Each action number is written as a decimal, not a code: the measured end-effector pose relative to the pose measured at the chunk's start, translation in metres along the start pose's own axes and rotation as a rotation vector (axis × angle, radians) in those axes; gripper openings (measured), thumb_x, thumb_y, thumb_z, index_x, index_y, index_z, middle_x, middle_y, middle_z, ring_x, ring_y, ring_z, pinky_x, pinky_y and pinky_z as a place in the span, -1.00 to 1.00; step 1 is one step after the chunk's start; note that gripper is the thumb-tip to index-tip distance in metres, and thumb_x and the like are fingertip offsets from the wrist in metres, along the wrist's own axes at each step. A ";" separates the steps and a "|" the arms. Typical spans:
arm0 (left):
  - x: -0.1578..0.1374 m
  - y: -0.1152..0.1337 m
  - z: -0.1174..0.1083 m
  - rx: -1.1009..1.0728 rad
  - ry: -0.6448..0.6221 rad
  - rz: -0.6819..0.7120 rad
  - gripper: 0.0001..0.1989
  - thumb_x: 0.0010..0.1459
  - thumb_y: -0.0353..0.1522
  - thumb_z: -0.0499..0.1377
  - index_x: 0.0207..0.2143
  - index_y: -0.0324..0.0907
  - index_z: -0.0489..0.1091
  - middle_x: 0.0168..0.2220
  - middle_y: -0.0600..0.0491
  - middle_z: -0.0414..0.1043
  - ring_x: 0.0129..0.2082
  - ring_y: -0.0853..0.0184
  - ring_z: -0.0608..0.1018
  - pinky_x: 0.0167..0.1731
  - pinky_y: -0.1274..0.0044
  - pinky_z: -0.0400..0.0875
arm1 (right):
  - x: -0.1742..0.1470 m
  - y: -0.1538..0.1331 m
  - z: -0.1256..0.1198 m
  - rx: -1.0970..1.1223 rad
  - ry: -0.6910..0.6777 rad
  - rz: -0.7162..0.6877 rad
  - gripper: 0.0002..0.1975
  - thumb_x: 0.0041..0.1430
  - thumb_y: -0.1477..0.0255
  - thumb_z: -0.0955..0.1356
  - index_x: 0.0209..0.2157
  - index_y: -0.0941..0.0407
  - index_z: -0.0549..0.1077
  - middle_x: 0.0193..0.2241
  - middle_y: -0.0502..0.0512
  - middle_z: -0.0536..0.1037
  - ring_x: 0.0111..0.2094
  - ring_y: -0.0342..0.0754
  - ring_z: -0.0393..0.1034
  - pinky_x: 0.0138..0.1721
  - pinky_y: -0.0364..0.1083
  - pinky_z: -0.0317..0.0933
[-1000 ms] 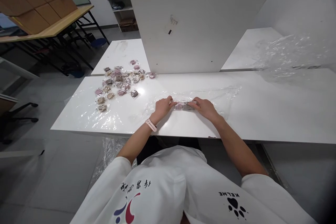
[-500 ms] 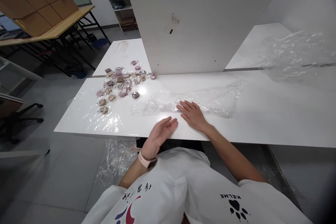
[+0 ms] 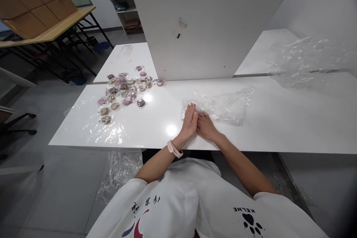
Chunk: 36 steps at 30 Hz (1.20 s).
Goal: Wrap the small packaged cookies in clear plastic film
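A clear plastic sheet or bag (image 3: 228, 108) lies crumpled on the white table, its left end doubled over toward the middle. My left hand (image 3: 190, 121), with a pink band at the wrist, rests on that folded end with its fingers stretched out and close together. Right beside it, my right hand (image 3: 205, 126) lies palm down on the plastic, its fingers extended and partly hidden by the left hand. The two hands touch along their edges.
Several small wrapped round pieces (image 3: 123, 86), pink and brown, are heaped on the table's left side. A tall white panel (image 3: 200, 26) rises behind the plastic. More clear film (image 3: 304, 59) lies at the right back; another crumpled bundle (image 3: 122, 171) hangs below the table's front edge.
My left hand has moved up from the table's front edge onto the plastic, beside the right hand. The plastic's left end has been folded over to the right, making it shorter.
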State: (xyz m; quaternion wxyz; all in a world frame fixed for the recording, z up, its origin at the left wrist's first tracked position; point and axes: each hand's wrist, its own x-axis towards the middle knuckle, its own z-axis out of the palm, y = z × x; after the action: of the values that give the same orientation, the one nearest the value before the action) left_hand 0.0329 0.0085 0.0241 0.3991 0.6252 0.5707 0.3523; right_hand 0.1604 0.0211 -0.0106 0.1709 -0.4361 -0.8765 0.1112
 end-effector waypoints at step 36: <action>-0.007 -0.021 0.013 0.853 -0.236 0.438 -0.41 0.32 -0.20 0.05 0.32 -0.26 0.16 0.34 -0.22 0.17 0.42 -0.18 -0.07 0.30 -0.15 -0.20 | -0.011 -0.002 -0.020 0.191 0.563 0.286 -0.78 0.31 0.30 0.24 -0.22 0.05 0.50 -0.09 0.21 0.56 0.07 0.13 0.35 0.09 0.15 0.23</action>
State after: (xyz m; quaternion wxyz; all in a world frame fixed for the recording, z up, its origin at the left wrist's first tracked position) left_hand 0.0351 0.0011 -0.0003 0.0863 0.8738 0.4701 0.0897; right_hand 0.1731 0.0123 0.0062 0.4291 -0.5505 -0.7103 0.0907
